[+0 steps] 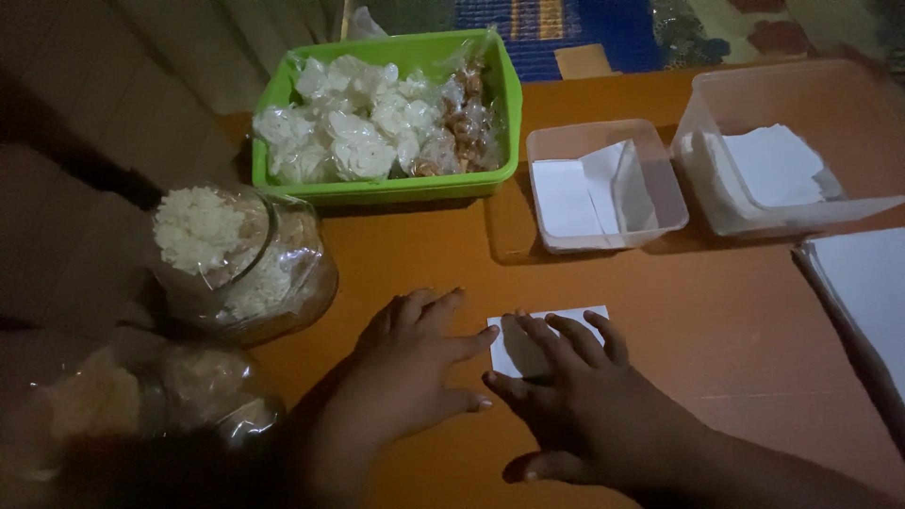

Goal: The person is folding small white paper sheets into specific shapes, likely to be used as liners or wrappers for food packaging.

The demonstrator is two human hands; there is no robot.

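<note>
- Far left, dim: clear bags of pale snack pieces [123, 396] at the table's edge, contents hard to tell.
- Just above them: clear bag of white crackers [236, 254], lying tilted, mouth open toward the camera.
- Behind it: green tub [396, 188] packed with small sealed packets, white ones on the left, brownish ones on the right.
- Left hand [415, 368]: flat on the orange table [716, 320], fingers spread, holding nothing, thumb tip touching or just short of the paper's left edge; cannot tell which.
- White paper slip [556, 320]: flat on the table, front centre, mostly under the right hand's fingers.
- Right hand [575, 386]: palm down, fingers spread over the slip, pressing it, not gripping.
- Progress, judged: slip is laid out flat, no fold or filling visible yet; tub already holds many finished packets, so wrapping this one is what's left.
- Right of centre: small clear box [650, 198] with cut white papers, some standing loosely.
- Far right: bigger clear box [698, 141] with more white sheets; a stack of white sheets [867, 283] at the edge.
- Nothing sits between hands and boxes; bags crowd the left side.
</note>
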